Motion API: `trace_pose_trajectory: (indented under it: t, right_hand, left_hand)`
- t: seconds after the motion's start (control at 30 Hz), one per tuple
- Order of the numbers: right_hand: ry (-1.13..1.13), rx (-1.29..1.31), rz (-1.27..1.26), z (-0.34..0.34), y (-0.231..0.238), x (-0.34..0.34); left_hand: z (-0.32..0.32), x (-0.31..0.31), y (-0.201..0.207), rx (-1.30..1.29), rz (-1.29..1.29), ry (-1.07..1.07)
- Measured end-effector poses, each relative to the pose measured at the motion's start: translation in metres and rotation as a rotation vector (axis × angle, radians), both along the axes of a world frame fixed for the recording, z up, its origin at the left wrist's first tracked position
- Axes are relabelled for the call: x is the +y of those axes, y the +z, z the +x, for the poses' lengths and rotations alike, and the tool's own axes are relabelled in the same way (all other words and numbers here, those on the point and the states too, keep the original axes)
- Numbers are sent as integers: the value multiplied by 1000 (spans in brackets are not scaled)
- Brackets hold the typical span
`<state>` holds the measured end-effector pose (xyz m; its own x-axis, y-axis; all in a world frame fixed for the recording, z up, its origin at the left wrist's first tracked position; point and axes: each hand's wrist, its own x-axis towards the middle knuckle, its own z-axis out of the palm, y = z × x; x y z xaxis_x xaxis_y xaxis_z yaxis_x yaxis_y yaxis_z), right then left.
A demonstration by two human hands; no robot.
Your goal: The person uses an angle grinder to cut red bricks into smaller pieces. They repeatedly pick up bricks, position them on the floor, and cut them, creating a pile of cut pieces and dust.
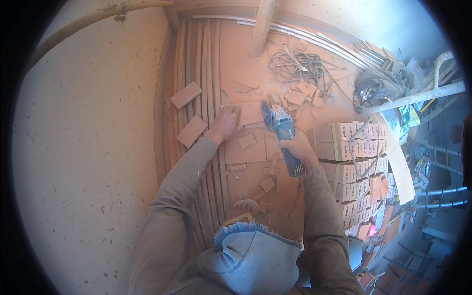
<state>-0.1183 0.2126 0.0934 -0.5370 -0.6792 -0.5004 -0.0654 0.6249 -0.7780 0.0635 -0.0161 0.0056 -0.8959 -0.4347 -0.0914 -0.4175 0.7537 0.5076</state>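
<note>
My right hand (300, 147) is wrapped around the body of a blue-green angle grinder (283, 130). Its dark round disc (267, 114) stands at the right end of a long terracotta tile (251, 113). My left hand (226, 124) grips the tile's left end, fingers bent over it. Under and just in front of that tile lies a wider flat slab (246, 153), with a small cut piece (247, 141) on top. Two loose terracotta tiles (191, 131) rest on the long boards left of my left hand. Whether the disc touches the tile, I cannot tell.
Long boards (204, 64) run along the left wall. Broken tile pieces (300, 96) and a tangled cord (297, 66) lie beyond the grinder. Strapped stacks of grooved bricks (344, 147) stand on the right. A post (263, 29) rises at the back. Reddish dust covers the floor.
</note>
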Motion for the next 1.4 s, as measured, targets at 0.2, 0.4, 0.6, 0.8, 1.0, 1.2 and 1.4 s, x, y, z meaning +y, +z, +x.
trace_pose_trajectory:
  t: [0.2, 0.4, 0.6, 0.8, 1.0, 1.2, 1.4]
  right_hand:
    - [14, -10, -15, -5, -11, -1]
    - [13, -5, -36, -8, -14, -10]
    - [27, 1, -90, -14, -17, -19]
    - [14, 11, 15, -10, -4, -18]
    - [21, 7, 15, -4, -18, 26]
    - [-96, -106, -33, 19, -1, 62]
    - [-188, -104, -73, 21, -1, 76]
  left_hand:
    - [0, 5, 12, 54, -8, 24]
    - [0, 1, 6, 3, 51, 29]
    - [-2, 2, 11, -17, 50, 11]
    - [0, 1, 4, 15, 16, 23]
    - [-5, 4, 9, 30, -7, 32]
    - [10, -10, -16, 66, 106, 99]
    - [83, -41, -13, 146, 238, 317]
